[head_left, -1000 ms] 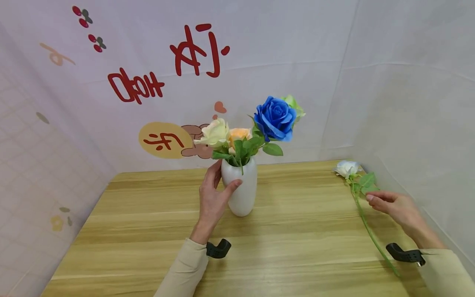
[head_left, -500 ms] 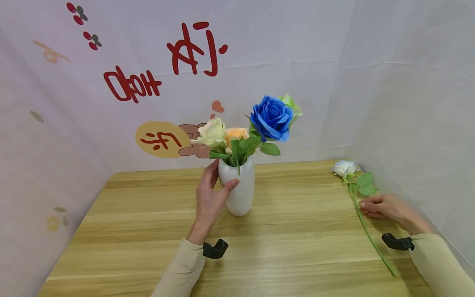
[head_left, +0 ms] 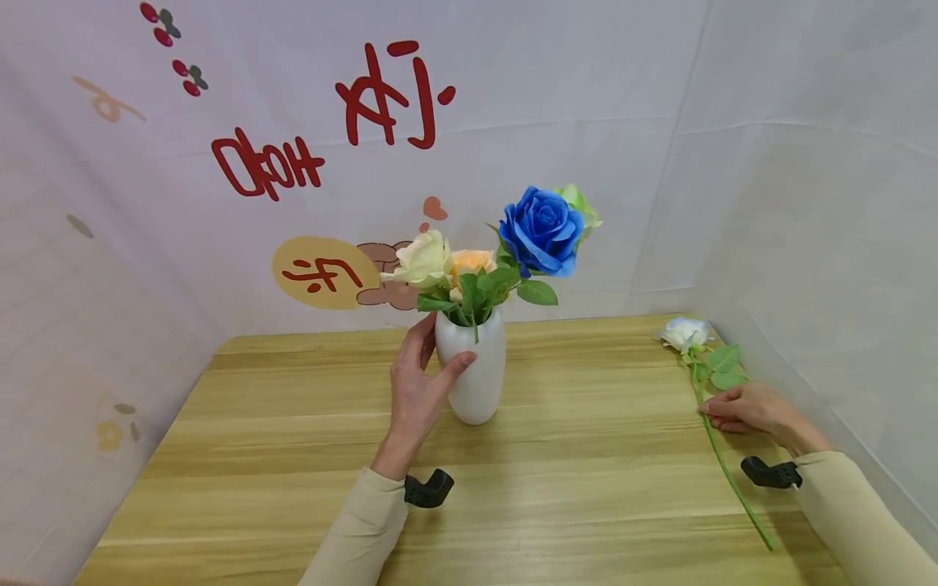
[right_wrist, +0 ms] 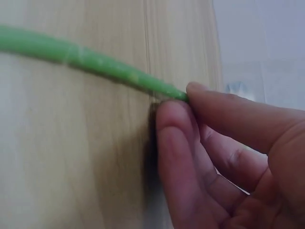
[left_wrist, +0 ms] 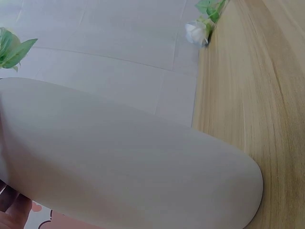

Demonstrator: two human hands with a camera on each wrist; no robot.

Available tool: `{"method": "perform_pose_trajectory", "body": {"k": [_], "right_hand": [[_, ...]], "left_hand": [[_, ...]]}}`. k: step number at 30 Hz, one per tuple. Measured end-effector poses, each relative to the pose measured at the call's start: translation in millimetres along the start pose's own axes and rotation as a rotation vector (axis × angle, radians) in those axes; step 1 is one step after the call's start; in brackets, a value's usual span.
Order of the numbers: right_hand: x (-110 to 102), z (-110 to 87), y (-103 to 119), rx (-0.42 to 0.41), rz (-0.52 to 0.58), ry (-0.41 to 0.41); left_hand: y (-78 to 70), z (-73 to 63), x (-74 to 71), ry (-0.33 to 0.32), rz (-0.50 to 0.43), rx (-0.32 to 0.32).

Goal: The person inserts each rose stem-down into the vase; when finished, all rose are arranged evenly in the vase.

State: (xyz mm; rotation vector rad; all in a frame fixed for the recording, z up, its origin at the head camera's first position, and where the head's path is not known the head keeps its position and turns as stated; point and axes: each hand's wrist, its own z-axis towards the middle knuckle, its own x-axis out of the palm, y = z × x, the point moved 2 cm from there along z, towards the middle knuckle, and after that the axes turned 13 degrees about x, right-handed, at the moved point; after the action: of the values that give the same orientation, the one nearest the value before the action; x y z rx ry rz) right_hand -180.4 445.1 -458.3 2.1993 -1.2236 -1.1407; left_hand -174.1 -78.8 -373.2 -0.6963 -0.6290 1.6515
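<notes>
A white vase (head_left: 481,378) stands upright on the wooden table, and my left hand (head_left: 418,387) grips its left side, thumb across the front. From its mouth rise a blue rose (head_left: 542,232), a cream rose (head_left: 423,260), an orange rose (head_left: 472,262) and a pale green flower (head_left: 584,207) partly behind the blue one. At the right, a white rose (head_left: 685,334) lies on the table with its long green stem towards me. My right hand (head_left: 758,413) pinches that stem (right_wrist: 109,67) between thumb and fingertips below the leaves, as the right wrist view shows.
The table (head_left: 293,456) meets a white cloth wall (head_left: 572,81) at the back, printed with red characters and a cartoon. More cloth (head_left: 865,268) hangs close along the right side, near my right hand. Bare wood lies between vase and white rose.
My right hand has moved left and slightly down, from beside the leaves onto the white rose's stem, and now pinches it. The stem's lower end has shifted slightly left. My left hand stays on the vase.
</notes>
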Motion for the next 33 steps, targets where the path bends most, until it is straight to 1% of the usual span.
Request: {"method": "perform_pose_trajectory", "body": {"k": [3, 4, 7, 9, 10, 11, 14, 17, 25, 28, 33], "right_hand": [[0, -1.1, 0, -0.017, 0.015, 0.002], [-1, -3.1, 0, -0.039, 0.03, 0.013], [-3, -12.2, 6, -0.092, 0.07, 0.013], [-3, -20.0, 12, -0.136, 0.072, -0.01], [-4, -23.7, 16, -0.16, 0.091, -0.016], [-4, -27.4, 20, -0.169, 0.1, -0.042], [-4, -37.8, 31, -0.229, 0.141, -0.086], [-3, -51.1, 44, -0.279, 0.228, -0.105], [8, -90.0, 83, -0.394, 0.468, -0.087], [14, -100.5, 97, -0.456, 0.557, -0.092], [25, -113.3, 118, -0.527, 0.678, -0.128]], "left_hand": [[-0.8, 0.9, -0.3, 0.003, -0.003, 0.003], [-0.9, 1.1, -0.1, 0.004, -0.004, 0.001], [-1.3, 2.1, 0.3, 0.006, 0.005, 0.004], [-1.5, 2.7, 0.3, 0.005, 0.008, 0.003], [-1.6, 2.8, 0.1, 0.005, 0.007, 0.001], [-1.5, 2.6, -0.2, 0.005, 0.004, 0.003], [-0.9, 1.7, -0.8, 0.006, -0.004, 0.003], [-0.1, 0.7, -1.4, 0.007, -0.005, 0.003], [-2.4, 0.2, -0.9, 0.003, -0.004, 0.009], [-3.0, 0.3, -0.7, 0.002, -0.004, 0.005], [-3.6, 0.2, -1.0, -0.003, -0.002, -0.002]]}}
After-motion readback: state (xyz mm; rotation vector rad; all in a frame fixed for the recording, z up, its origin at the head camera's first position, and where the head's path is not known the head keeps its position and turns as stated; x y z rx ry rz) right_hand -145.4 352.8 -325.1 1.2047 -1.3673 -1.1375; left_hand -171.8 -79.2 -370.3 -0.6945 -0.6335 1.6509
